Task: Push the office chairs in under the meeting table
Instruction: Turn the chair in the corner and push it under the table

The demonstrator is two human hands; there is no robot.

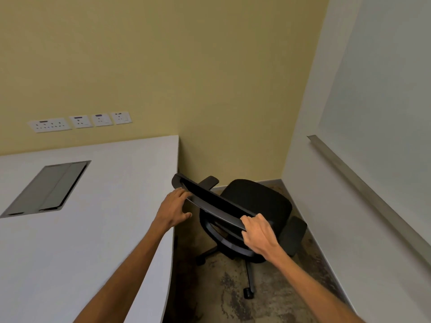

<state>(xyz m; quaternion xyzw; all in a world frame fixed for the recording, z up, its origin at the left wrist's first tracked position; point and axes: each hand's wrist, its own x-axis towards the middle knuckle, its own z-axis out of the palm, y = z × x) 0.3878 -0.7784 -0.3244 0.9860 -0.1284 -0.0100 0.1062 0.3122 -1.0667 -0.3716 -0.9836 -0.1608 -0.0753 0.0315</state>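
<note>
Both hands are gripping the top edge of the backrest (217,203) of a black office chair (254,206). The left hand (172,210) is curling over the backrest's left end, fingers on top and thumb spread below; the right hand (258,234) is clasping the right end, fingers wrapped over the rim. Beyond the grip, the seat is facing the yellow wall's corner, with 2 armrests showing, 1 past each hand. Below the right hand, the chair's star base and a caster (248,292) are sitting on mottled carpet. Just left of the left hand, the white meeting table (112,217) is lying beside the chair, which is standing wholly outside its edge. Far left of the grip, 4 socket plates (80,122) are sitting on the wall; their markings are too small to read.
</note>
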